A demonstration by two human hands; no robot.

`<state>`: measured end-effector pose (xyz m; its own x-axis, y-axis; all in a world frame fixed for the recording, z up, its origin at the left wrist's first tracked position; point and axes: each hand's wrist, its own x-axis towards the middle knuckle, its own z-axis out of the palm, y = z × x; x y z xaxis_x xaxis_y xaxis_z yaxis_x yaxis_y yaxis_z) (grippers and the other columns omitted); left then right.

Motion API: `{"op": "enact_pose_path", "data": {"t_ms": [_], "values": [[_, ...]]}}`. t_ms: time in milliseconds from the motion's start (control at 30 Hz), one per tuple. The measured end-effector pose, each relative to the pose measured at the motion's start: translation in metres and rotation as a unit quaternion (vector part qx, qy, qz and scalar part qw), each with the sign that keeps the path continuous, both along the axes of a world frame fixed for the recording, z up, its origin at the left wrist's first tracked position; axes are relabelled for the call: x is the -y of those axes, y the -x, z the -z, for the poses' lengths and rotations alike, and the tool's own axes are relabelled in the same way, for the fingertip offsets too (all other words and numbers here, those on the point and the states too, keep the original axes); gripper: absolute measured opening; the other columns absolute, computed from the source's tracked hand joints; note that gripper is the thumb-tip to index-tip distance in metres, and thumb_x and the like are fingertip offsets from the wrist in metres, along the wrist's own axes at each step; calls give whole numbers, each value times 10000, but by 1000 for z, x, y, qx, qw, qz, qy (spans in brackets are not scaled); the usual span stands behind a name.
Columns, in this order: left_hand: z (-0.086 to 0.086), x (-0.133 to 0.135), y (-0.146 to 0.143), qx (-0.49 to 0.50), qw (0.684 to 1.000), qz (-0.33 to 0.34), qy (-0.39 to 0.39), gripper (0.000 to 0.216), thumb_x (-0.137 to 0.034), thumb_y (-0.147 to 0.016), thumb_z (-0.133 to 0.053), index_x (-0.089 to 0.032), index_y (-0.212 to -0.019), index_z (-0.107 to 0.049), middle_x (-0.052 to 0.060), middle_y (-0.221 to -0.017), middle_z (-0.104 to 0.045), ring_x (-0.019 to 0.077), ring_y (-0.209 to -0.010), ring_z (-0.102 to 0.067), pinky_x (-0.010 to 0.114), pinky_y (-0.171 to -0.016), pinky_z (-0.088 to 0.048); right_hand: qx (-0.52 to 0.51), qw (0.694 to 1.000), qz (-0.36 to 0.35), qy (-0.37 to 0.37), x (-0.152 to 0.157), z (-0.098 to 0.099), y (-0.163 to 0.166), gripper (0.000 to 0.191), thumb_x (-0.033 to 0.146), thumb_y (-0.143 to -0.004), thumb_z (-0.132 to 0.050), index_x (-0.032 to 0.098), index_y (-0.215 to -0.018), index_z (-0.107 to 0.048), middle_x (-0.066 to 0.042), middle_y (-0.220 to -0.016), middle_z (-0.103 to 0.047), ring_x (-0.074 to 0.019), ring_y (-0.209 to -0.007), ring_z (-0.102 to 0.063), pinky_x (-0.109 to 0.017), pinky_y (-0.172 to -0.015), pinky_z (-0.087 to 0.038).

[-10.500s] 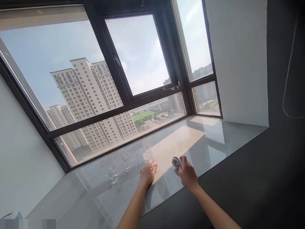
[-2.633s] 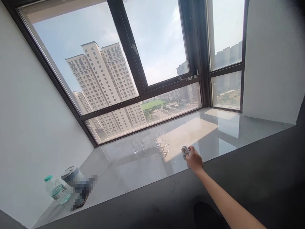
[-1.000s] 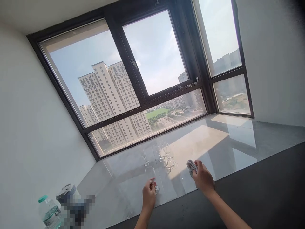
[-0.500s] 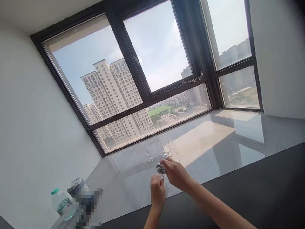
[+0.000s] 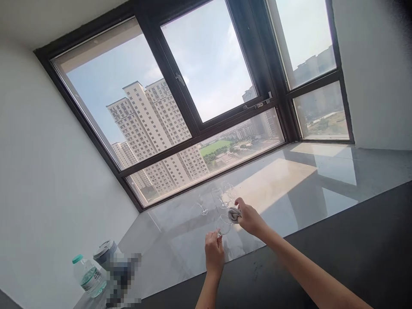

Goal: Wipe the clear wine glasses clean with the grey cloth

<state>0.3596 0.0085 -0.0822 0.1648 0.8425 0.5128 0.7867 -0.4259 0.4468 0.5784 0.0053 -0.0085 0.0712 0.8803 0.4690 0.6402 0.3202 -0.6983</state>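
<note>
My left hand (image 5: 214, 249) is closed around the lower part of a clear stemmed glass (image 5: 224, 224), whose round rim tilts up and away from me. Close beside that rim, my right hand (image 5: 250, 218) grips a bunched grey cloth (image 5: 234, 215). The cloth sits just right of the glass; whether they touch I cannot tell. Behind my hands, more clear stemmed glasses stand on the pale sill: one on its own (image 5: 203, 207) to the left, and a group (image 5: 222, 200) nearer the window, partly covered by my right hand.
At the lower left stand a water bottle (image 5: 90, 277) with a green cap and a lidded canister (image 5: 107, 253), beside a blurred-out patch. A dark-framed window (image 5: 193, 139) rises behind the glossy stone sill (image 5: 174, 253). The sill's front edge drops to a dark surface.
My right hand has drawn the cloth away to the right, so the rim of the held glass now shows. My left hand keeps its hold. The view has shifted slightly.
</note>
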Motion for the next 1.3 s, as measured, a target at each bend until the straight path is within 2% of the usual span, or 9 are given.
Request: {"op": "enact_pose_path", "data": {"t_ms": [133, 233, 400, 500, 600, 800, 900, 1100, 1300], "values": [[-1, 0, 0, 20, 1000, -7, 0, 358, -238, -959, -377, -207, -1137, -685, 108, -984, -661, 246, -950, -591, 342, -838, -459, -134, 981, -130, 51, 14, 1, 9, 457, 11, -614, -473, 240, -999, -382, 67, -692, -512, -119, -601, -453, -210, -558, -290], [-3, 4, -2, 7, 1000, -13, -10, 336, -237, -958, -389, -212, -1072, -705, 106, -931, -653, 246, -898, -582, 340, -808, -456, -162, 969, -184, 18, 24, -10, 20, 446, 46, -664, -488, 243, -1051, -386, 62, -740, -528, -113, -607, -454, -206, -561, -318], [-8, 11, -3, -17, 999, 29, -24, 331, -185, -948, -400, -206, -1115, -685, 82, -889, -649, 227, -876, -569, 335, -800, -453, -3, 991, -71, -114, 22, -23, 21, 426, 5, -712, -456, 228, -1074, -415, -15, -857, -565, -144, -696, -496, -222, -613, -327], [-8, 9, -2, 5, 999, 40, -19, 313, -210, -953, -402, -207, -1061, -695, 76, -870, -649, 217, -856, -573, 317, -765, -459, 56, 994, -22, -96, 15, -12, 10, 447, -29, -693, -429, 214, -1068, -411, -26, -836, -546, -151, -674, -478, -221, -584, -293], [-8, 6, -1, 31, 998, 53, 6, 316, -258, -948, -408, -211, -1059, -701, 74, -877, -661, 217, -855, -596, 317, -764, -466, 52, 995, -69, -57, 16, 4, 3, 481, -34, -664, -433, 225, -1068, -404, 4, -796, -527, -137, -642, -460, -219, -588, -291], [-8, -2, 1, 104, 986, 97, 93, 360, -346, -933, -425, -179, -1100, -697, 104, -1042, -699, 211, -901, -634, 326, -817, -475, -207, 964, -167, -23, 23, 5, 1, 396, 111, -717, -487, 248, -1070, -370, 37, -781, -530, -127, -629, -485, -216, -574, -354], [-7, -14, -3, 118, 977, 120, 132, 344, -379, -916, -454, -172, -985, -719, 112, -1075, -702, 220, -939, -636, 332, -838, -470, -271, 957, -96, -32, 19, 5, -16, 389, 168, -724, -503, 240, -1081, -365, 22, -799, -557, -144, -661, -533, -228, -585, -395], [-9, -53, -28, 121, 978, 88, 145, 373, -433, -892, -456, -170, -828, -713, 106, -978, -695, 219, -874, -627, 328, -814, -472, -59, 988, 121, -72, 4, 60, -80, 351, 155, -719, -452, 216, -1064, -441, -34, -835, -594, -162, -639, -545, -241, -574, -360], [-12, -77, -53, 57, 989, 22, 132, 340, -362, -915, -405, -230, -888, -717, 73, -1013, -702, 255, -1060, -580, 393, -967, -421, 3, 984, 168, -57, -4, 95, -99, 287, 163, -794, -410, 203, -1078, -429, -75, -879, -609, -187, -678, -597, -238, -564, -395]]}}
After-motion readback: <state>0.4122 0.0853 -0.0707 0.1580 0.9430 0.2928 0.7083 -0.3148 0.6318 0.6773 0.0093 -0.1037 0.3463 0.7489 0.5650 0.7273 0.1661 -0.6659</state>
